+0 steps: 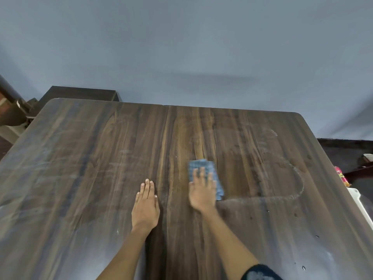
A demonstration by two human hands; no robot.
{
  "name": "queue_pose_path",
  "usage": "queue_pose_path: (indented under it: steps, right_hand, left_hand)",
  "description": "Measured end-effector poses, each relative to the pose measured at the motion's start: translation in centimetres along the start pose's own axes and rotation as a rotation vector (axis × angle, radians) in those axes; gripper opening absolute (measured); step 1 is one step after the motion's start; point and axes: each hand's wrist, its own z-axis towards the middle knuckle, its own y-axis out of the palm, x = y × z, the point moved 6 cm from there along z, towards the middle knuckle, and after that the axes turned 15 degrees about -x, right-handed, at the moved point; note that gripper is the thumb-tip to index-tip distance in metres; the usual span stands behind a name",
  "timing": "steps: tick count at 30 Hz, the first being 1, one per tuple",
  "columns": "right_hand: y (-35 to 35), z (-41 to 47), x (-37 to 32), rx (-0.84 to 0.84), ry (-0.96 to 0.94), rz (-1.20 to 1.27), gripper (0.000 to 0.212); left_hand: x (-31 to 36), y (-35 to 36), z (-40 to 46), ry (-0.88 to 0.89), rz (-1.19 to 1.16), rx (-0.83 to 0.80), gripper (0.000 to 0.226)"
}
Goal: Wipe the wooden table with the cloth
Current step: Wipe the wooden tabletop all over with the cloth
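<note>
I find the wiping step in hand. The right hand (202, 194) presses the cloth (206, 174) flat on the desk (80, 178), right of centre, fingers (201, 172) straight and spread on it, not gripping. The left hand (146, 205) rests flat just left, fingers straight together. A damp outline marks the right side (the left looks streaked). My judgement: next, sweep leftward under even pressure.

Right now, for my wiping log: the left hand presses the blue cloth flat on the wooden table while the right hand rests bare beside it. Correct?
Hands swapped. In the head view the right hand presses the blue cloth flat on the wooden table; the left hand rests bare beside it.
</note>
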Motion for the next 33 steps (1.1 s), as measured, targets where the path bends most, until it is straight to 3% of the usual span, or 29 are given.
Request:
queue_pose_path:
  steps: [2,4,8,11,15,19,21,27,31,33]
  right_hand:
    - [2.8,-2.0,-4.3,-0.057,-0.179,-0.072,0.058]
    - [4.6,-4.0,-6.5,-0.095,-0.311,-0.097,0.076]
    - [3.6,-4.2,-4.6,-0.112,-0.365,-0.139,0.076]
    - [0.3,-2.5,0.5,-0.036,-0.208,-0.132,0.053]
    - [-4.0,-1.2,10.3,0.048,0.127,0.03,0.052]
    - [-4.2,-0.6,9.7,0.045,0.324,0.222,0.053]
    - [-3.0,-0.2,5.7,0.049,0.247,0.178,0.053]
    - [2.2,-0.5,-7.6,-0.057,-0.337,-0.093,0.049]
    - [1.4,1.4,-6.7,-0.049,-0.434,-0.173,0.062]
    - [0.2,2.5,-3.9,-0.026,-0.379,-0.184,0.062]
  left_hand:
    - [0.1,0.1,-0.1,-0.005,-0.023,0.001,0.051]
    - [0.3,0.2,-0.1,-0.019,-0.038,-0.009,0.051]
    - [0.7,0.3,-0.1,-0.065,-0.038,-0.016,0.052]
    - [1.3,0.6,-0.4,-0.077,-0.039,-0.037,0.051]
    - [1.5,1.1,-1.1,-0.066,-0.012,-0.054,0.052]
    - [1.6,1.1,-0.8,-0.082,0.003,-0.046,0.052]
    - [2.0,0.9,0.0,-0.079,0.01,-0.039,0.052]
    - [2.1,-0.2,3.3,-0.087,-0.015,-0.011,0.058]
    - [1.6,-0.7,4.4,-0.094,-0.043,0.043,0.054]
    - [1.8,-0.6,4.6,-0.1,-0.052,0.062,0.052]
